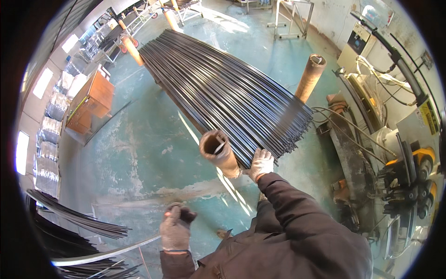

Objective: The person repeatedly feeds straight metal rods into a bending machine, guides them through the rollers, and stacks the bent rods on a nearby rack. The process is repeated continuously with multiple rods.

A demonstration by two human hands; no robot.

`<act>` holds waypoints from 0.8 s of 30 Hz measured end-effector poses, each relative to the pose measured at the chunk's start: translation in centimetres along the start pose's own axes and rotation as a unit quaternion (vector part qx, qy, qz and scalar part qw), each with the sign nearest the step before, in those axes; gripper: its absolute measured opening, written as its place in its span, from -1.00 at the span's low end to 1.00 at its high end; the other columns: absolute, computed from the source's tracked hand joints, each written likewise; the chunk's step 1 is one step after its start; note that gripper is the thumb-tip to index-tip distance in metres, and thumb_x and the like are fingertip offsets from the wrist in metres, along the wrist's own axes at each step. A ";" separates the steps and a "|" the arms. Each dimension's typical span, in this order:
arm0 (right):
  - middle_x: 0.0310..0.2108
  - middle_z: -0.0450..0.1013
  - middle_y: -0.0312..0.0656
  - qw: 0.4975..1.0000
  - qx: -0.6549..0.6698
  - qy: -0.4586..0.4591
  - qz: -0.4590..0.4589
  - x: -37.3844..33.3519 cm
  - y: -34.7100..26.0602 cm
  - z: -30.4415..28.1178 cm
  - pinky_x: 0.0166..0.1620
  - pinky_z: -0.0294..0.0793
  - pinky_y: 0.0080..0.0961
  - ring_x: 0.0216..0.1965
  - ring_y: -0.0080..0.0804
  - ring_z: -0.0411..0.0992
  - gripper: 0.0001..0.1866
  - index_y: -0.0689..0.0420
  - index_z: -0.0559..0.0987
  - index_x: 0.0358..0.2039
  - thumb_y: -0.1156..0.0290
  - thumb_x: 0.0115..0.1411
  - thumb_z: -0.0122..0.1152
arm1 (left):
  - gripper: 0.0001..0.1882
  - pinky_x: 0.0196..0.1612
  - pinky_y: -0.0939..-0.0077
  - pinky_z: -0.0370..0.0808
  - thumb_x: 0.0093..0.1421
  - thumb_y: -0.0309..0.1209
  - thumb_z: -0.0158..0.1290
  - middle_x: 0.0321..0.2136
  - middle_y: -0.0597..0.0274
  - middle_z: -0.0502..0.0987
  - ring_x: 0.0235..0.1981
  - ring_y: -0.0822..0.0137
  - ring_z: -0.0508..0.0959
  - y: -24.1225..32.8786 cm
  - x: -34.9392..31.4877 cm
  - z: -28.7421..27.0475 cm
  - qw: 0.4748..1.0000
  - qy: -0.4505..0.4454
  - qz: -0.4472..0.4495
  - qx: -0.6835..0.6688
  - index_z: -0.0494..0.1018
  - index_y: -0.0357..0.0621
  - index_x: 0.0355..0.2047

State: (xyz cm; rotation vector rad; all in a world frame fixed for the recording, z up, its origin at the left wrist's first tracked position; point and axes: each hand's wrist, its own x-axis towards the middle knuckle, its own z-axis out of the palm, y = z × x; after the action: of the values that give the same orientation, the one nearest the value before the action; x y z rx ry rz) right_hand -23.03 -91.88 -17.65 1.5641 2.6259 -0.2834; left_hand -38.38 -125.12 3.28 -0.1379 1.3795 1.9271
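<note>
A long bundle of thin, shiny black rods [223, 88] stretches away from me, its near ends uneven. My right hand [261, 163], in a pale work glove, is at the near left corner of the bundle, its fingers curled over the outermost rods. To the left, my left hand [175, 230] hangs over the floor, away from the bundle, in a dirty grey glove. Its fingers are bent around something dark that I cannot make out. A rusty, hollow upright tube [225, 160] stands just left of my right hand, beside the rods.
Another rusty upright tube [311, 76] flanks the rods on the right. A machine with hoses and yellow-black parts [420, 172] stands at the right. More dark rods [79, 214] lie at the lower left, near a curved metal bar [107, 253]. A wooden cabinet [93, 100] stands farther left.
</note>
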 end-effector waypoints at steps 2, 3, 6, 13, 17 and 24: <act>0.23 0.46 0.11 0.998 0.039 -0.049 -0.007 2.6 0.4 -0.2 0.39 0.41 -0.01 0.33 0.08 0.40 0.28 0.35 0.42 0.34 -0.33 -0.13 0.77 | -0.80 0.09 -0.19 0.68 0.55 -0.35 0.18 -0.18 0.00 0.70 -0.16 -0.04 0.73 -2.6 0.8 4.6 0.999 -0.024 -0.040 -0.001 0.58 -0.09 0.10; 0.15 0.48 0.08 0.997 0.065 -0.050 -0.004 3.1 0.7 -0.2 0.29 0.48 -0.08 0.22 0.02 0.47 0.14 0.33 0.49 0.18 -0.32 -0.14 0.78 | -0.79 0.10 -0.21 0.68 0.55 -0.35 0.19 -0.17 -0.02 0.70 -0.16 -0.05 0.73 -3.9 0.8 6.3 0.998 -0.026 -0.057 0.002 0.58 -0.11 0.10; 0.10 0.50 0.17 0.983 0.138 -0.124 0.013 4.7 2.2 -0.5 0.18 0.67 -0.06 0.13 0.13 0.61 -0.05 0.30 0.59 0.09 -0.20 -0.05 0.79 | -0.79 0.08 -0.23 0.71 0.55 -0.44 0.13 -0.15 -0.09 0.69 -0.19 -0.11 0.74 -6.2 1.2 9.9 0.996 -0.013 -0.090 -0.016 0.56 -0.22 0.12; 0.21 0.54 0.26 0.969 0.168 -0.182 -0.007 7.0 4.0 0.1 0.19 0.73 -0.09 0.10 0.17 0.70 -0.38 0.24 0.74 0.03 0.01 0.16 0.66 | -0.80 0.03 -0.03 0.77 0.51 -0.46 0.17 -0.16 -0.09 0.70 -0.20 -0.03 0.76 -8.4 1.2 13.4 0.994 0.014 -0.087 0.065 0.57 -0.29 0.06; 0.00 0.75 0.13 0.961 0.140 -0.231 -0.062 8.2 3.5 0.0 0.15 0.74 -0.13 0.08 0.02 0.74 -0.56 0.16 0.84 -0.06 0.09 0.20 0.57 | -0.79 0.06 0.09 0.78 0.57 -0.57 0.08 -0.09 -0.15 0.70 -0.08 -0.01 0.81 -9.8 1.5 15.8 0.966 -0.105 -0.035 0.232 0.48 -0.41 0.14; -0.08 0.76 0.13 0.938 0.199 -0.282 -0.031 9.1 6.2 -3.8 0.15 0.71 -0.10 0.02 0.09 0.74 -0.43 0.18 0.85 -0.09 -0.09 0.16 0.67 | -0.75 0.04 0.21 0.74 0.52 -0.45 0.19 -0.11 -0.07 0.73 -0.14 0.12 0.77 -9.3 3.8 19.0 0.982 -0.095 -0.127 0.100 0.55 -0.35 0.09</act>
State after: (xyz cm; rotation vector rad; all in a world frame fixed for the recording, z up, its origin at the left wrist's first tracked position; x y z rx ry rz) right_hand -21.83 -80.37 -16.09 1.2269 2.2416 -1.1402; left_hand -29.21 -105.68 2.15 -0.0301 1.3485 1.5407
